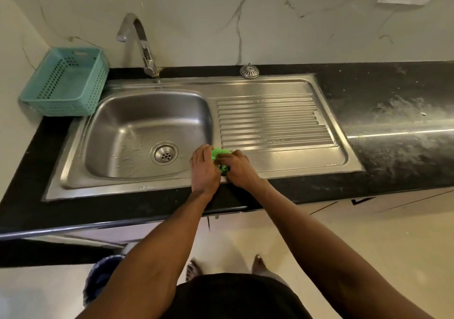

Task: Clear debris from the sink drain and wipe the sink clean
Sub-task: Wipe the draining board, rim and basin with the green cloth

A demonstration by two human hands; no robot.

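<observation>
A stainless steel sink (118, 122) with a round drain (164, 156) sits in a black counter. Its basin looks wet, and no debris shows on the drain. A bright green cloth (219, 153) lies bunched on the steel rim between basin and ribbed drainboard (272, 119). My left hand (204, 168) and my right hand (239, 170) both grip the cloth from the near side, fingers curled round it. Most of the cloth is hidden under my hands. A loose metal strainer cap (249, 71) rests on the counter behind the drainboard.
A chrome tap (140, 41) arches over the basin's back edge. A teal plastic basket (66, 81) stands at the back left corner. The black counter (393, 122) stretches right, streaked with pale smears. A blue bin (103, 277) stands on the floor at lower left.
</observation>
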